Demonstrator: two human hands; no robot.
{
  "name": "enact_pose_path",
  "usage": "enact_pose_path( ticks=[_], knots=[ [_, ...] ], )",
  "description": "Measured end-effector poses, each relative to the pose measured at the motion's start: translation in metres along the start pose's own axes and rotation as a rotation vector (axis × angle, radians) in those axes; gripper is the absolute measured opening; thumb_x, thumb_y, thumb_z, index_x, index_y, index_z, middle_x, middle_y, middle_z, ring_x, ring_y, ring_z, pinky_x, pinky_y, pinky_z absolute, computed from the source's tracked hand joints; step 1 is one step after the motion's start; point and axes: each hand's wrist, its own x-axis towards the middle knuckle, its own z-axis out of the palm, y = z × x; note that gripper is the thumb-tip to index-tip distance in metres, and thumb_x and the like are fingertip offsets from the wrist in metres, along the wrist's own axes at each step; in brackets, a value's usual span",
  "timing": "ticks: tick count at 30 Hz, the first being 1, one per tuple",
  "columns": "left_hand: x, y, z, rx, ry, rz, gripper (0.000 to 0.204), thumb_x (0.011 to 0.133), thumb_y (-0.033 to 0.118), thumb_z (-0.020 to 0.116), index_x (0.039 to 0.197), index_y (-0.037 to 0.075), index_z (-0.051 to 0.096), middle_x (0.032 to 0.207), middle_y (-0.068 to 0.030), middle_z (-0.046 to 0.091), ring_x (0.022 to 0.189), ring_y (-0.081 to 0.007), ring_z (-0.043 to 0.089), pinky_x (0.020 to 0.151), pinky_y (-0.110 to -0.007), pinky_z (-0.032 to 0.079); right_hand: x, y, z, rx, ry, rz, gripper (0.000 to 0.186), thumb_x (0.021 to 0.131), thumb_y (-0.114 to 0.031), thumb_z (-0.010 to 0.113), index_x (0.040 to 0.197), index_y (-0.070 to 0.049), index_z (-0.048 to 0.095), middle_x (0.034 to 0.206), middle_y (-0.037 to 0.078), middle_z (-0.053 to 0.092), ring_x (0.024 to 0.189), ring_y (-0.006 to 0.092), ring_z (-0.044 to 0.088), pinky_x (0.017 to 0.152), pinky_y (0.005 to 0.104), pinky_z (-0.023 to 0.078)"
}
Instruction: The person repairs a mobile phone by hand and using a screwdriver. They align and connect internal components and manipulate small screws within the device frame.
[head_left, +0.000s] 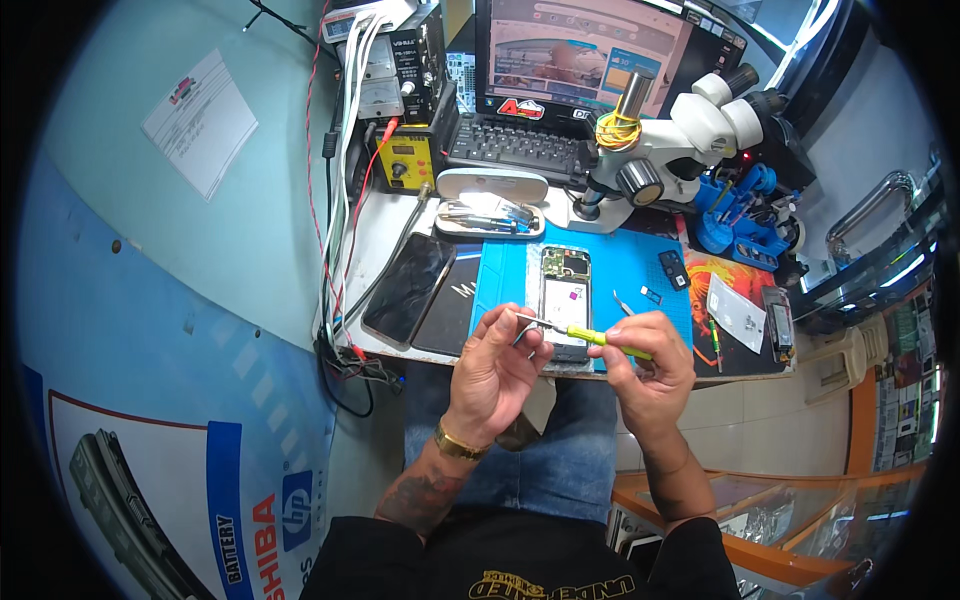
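- Two hands are engaged on one screwdriver (620, 345), held above the six o'clock end of the opened phone (567, 297). Clock positions are read from that phone.
- Right hand (652, 372), at four o'clock: fingers closed around the yellow-green handle.
- Left hand (495, 365), between seven and eight o'clock: thumb and forefinger pinched at the shaft's tip, remaining fingers loosely curled. Whether anything small sits at the tip cannot be told.
- The opened phone lies on the blue mat (625, 255), its length running from twelve to six.
- Done, as judged: the phone's back is off, and the circuit board (567, 263) is exposed at the twelve o'clock end.
- Outstanding, as judged: the board sits in its frame and the phone is not yet closed up. The driver tip is clear of the phone, so no fastener is being turned in it.
- Nearby: a black part (673, 269) between two and three o'clock; a clear bag (737, 312) at three; a dark phone (410, 287) at nine.
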Motion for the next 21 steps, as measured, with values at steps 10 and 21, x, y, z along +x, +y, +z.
enact_pose_path(
  ticks=[10,21],
  knots=[
    [-0.004,0.0,0.005,0.001,0.066,-0.049,0.012,0.107,0.022,0.07,0.116,0.016,0.072,0.112,0.0001,0.074,0.099,-0.0148,0.07,0.096,-0.039,0.057,0.003,-0.011,-0.005,-0.208,-0.093,-0.287,0.032,0.08,0.011,0.08,0.107,-0.004,0.072,0.102,0.011,0.07,0.086,0.0245,0.07,0.076,0.0349,0.057],
    [-0.01,-0.01,0.0,0.115,0.1,-0.076,0.019,0.108,0.028,0.069,0.122,0.015,0.071,0.113,0.0005,0.072,0.099,-0.0144,0.066,0.09,-0.037,0.054,0.009,-0.012,-0.022,-0.239,-0.105,-0.192,0.021,0.085,0.004,0.08,0.103,-0.001,0.074,0.087,0.012,0.075,0.075,0.0228,0.072,0.069,0.033,0.057]
  ],
)
